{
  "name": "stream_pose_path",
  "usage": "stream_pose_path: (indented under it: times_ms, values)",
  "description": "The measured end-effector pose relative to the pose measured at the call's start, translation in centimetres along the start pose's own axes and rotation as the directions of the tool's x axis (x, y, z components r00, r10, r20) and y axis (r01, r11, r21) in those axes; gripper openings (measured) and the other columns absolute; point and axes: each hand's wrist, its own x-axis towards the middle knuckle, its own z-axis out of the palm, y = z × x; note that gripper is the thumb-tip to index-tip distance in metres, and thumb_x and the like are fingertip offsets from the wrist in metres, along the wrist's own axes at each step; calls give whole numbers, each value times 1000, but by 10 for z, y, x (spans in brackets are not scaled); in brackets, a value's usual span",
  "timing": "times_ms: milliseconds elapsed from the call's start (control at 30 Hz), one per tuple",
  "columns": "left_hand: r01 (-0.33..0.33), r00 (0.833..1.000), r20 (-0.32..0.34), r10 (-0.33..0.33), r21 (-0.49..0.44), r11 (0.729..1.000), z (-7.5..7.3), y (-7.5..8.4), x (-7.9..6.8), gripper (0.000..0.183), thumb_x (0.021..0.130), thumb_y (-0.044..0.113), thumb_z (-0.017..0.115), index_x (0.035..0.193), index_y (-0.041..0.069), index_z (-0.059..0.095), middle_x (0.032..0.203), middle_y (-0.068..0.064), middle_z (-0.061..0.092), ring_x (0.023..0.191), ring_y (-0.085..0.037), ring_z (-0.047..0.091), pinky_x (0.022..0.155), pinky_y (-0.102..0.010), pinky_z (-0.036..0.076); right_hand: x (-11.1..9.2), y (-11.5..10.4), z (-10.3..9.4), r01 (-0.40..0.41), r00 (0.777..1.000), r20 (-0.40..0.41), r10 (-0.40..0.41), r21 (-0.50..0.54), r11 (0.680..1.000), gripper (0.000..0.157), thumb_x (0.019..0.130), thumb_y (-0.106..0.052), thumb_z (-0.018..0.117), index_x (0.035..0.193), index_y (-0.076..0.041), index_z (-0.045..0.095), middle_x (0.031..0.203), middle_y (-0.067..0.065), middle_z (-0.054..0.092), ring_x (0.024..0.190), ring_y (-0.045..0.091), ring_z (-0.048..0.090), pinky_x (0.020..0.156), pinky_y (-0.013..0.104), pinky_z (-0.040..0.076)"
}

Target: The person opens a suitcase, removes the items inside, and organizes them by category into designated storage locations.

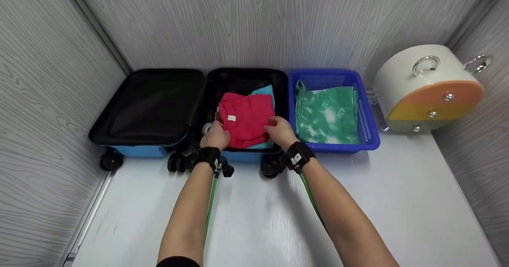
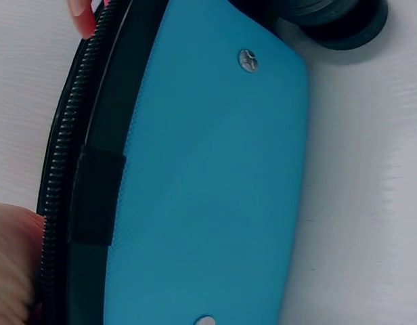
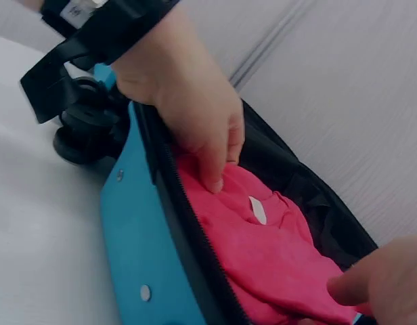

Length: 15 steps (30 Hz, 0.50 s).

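A red folded garment [image 1: 248,119] with a small white label lies in the right half of an open suitcase [image 1: 246,73], over a light-blue cloth [image 1: 263,90]. My left hand [image 1: 216,135] grips the garment's left edge, fingers pointing down. At its right edge my right hand [image 1: 280,131] pinches the fabric between thumb and fingers. In the right wrist view, the left hand [image 3: 198,108] reaches over the zipped rim, and the right thumb [image 3: 350,288] lies over the red cloth. The left wrist view mostly shows the suitcase's blue side [image 2: 208,162]; the cloth edges under both hands are partly hidden.
Beside the suitcase stands a blue plastic basket [image 1: 372,135] with a green tie-dye cloth [image 1: 328,115] in it. The suitcase's black-lined other half [image 1: 155,104] lies to the left. A white rounded box with coloured front [image 1: 435,104] stands far right. Panels enclose the white table [image 1: 254,219].
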Motion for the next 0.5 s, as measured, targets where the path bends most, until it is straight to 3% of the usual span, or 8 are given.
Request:
stream_pose_path:
  times_ms: [133, 300, 500]
  values:
    - [-6, 1000, -16, 6, 0, 1000, 3, -1, 0, 35, 107, 27, 48, 135, 7, 53, 118, -15, 68, 105, -34, 64, 92, -48, 47, -3, 2, 1, 32, 999, 12, -32, -45, 998, 41, 106, -14, 55, 144, 3, 55, 137, 16, 59, 102, 25, 61, 84, 33, 50]
    - [-50, 996, -76, 45, -68, 996, 3, -1, 1, 31, 107, 23, 49, 134, 8, 55, 124, -14, 66, 105, -33, 63, 91, -47, 48, -3, 5, 4, 107, 988, -102, -115, -76, 991, 33, 103, -15, 63, 132, -1, 68, 127, 12, 67, 92, 20, 64, 76, 30, 51]
    - [-204, 973, -148, 178, -180, 962, 0, 7, -3, 27, 106, 11, 47, 130, 1, 54, 113, -18, 67, 87, -31, 62, 78, -41, 49, 0, 8, 7, 155, 961, -219, -167, -68, 985, 23, 99, -13, 69, 118, -4, 76, 111, 7, 73, 88, 19, 67, 72, 31, 52]
